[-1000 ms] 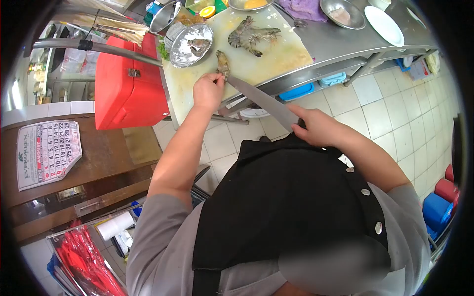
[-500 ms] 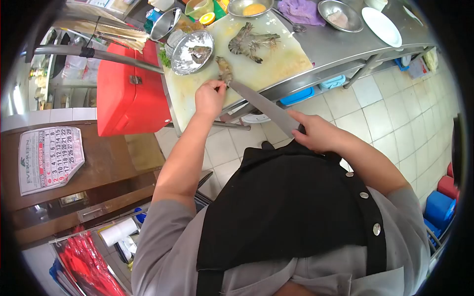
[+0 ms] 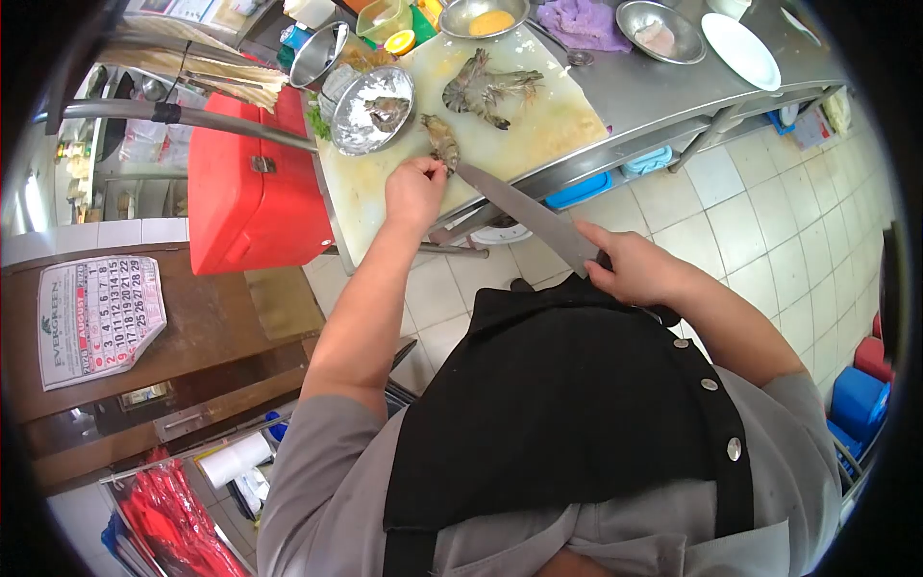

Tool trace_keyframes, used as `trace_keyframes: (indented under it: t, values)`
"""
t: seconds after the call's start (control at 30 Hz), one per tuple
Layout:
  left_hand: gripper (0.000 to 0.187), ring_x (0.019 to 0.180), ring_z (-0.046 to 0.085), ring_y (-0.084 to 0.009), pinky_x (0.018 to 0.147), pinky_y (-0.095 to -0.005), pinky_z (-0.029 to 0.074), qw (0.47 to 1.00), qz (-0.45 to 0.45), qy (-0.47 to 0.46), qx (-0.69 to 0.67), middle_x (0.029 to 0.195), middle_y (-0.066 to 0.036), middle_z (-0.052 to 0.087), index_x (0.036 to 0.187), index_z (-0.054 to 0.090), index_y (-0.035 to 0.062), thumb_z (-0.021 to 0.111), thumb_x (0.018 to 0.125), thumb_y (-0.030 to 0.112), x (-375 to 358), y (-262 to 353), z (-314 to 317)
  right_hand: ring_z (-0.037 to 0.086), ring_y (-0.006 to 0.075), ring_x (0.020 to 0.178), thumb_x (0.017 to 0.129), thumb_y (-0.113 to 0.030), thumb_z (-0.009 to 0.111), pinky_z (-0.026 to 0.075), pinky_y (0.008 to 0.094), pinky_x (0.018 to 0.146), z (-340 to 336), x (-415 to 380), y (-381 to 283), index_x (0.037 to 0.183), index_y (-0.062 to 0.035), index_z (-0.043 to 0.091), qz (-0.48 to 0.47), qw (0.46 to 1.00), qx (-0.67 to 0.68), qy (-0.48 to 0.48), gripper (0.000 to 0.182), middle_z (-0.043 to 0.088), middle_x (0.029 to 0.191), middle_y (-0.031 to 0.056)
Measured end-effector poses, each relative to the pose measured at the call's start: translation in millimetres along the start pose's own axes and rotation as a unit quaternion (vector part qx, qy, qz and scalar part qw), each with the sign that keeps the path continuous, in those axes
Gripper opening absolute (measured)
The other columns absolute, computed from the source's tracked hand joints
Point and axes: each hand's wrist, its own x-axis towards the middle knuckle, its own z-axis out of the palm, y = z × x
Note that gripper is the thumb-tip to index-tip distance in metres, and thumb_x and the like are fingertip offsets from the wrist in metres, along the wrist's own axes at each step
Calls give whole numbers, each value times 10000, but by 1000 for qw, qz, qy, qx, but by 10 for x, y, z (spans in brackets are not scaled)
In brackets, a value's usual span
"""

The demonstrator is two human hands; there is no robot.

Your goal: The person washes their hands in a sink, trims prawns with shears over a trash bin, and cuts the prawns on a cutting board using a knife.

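My left hand (image 3: 415, 192) is closed, its fingertips pinching the near end of a shrimp (image 3: 441, 140) that lies on the pale cutting board (image 3: 538, 144). In my right hand (image 3: 630, 264) is the handle of a large knife (image 3: 529, 215). The blade points up and left, its tip right at the shrimp's near end. A metal bowl (image 3: 373, 111) of white powder, with a piece of shrimp (image 3: 386, 113) in it, stands left on the board. Farther back lie dark, striped shrimp heads (image 3: 490, 88) with long legs.
Behind the board stands a bowl (image 3: 484, 17) with yellow egg. A purple cloth (image 3: 585, 23), a metal bowl (image 3: 661, 32) with pale meat and a white plate (image 3: 741, 51) sit on the steel counter (image 3: 654, 91). A red cooler (image 3: 255, 183) is on the left.
My left hand has shifted slightly to the right with the shrimp's near end. The knife and my right hand have moved slightly right and down.
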Motion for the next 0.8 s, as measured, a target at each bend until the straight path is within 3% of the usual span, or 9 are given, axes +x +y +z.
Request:
trace_keyframes:
  t: [0.1,0.2,0.3,0.5,0.57,0.6,0.67,0.8]
  values:
    - [172,794,714,-245,757,-345,552,1000,-4,-5,1,883,-140,748,948,769,40,737,873,191,9,-10,16,614,211,581,964,-185,505,531,376,582,229,213,130,1549,-99,307,-81,995,-11,65,624,649,796,138]
    - [166,782,714,-236,748,-336,550,999,-5,-40,-2,879,-136,751,945,769,41,731,875,187,7,-31,-94,592,192,541,966,-181,503,513,351,520,-8,115,-100,1552,-94,294,17,995,95,-34,629,628,759,114]
    - [151,758,711,-242,734,-339,552,997,-20,-75,10,854,-136,747,930,769,44,726,869,175,-8,-45,-177,562,161,513,984,-156,568,491,331,508,-86,121,-124,1526,-162,366,47,991,116,-37,578,629,765,111]
    - [131,721,700,-256,707,-356,549,997,-11,-74,0,813,-134,738,894,758,40,724,858,161,-14,-34,-144,558,168,507,987,-152,557,481,325,488,-146,-97,-228,1532,-173,362,68,989,115,-68,580,636,750,120]
    - [149,706,698,-219,691,-336,542,998,-1,-70,7,822,-134,743,925,757,23,725,867,156,7,-76,-107,546,170,500,969,-136,502,463,323,465,-124,-51,-259,1509,-121,358,41,992,104,-58,559,601,707,94]
    - [135,715,698,-244,698,-348,545,998,-2,-63,6,820,-136,739,905,754,33,722,860,156,20,-66,-101,539,171,496,960,-128,474,454,322,454,-98,-27,-249,1498,-95,356,28,993,100,-50,551,583,686,81]
    - [110,732,697,-295,712,-374,549,999,-6,-53,3,817,-140,731,863,748,53,717,846,158,-4,-39,-78,548,180,501,959,-125,485,462,330,461,11,137,-71,1485,-93,366,1,994,107,-34,540,591,697,85]
    - [113,751,705,-298,721,-375,553,998,-29,-50,20,823,-138,735,859,753,63,718,840,168,-7,2,-82,566,195,513,961,-135,514,477,345,484,-101,-10,-192,1501,-88,356,-21,993,108,-51,564,613,730,96]
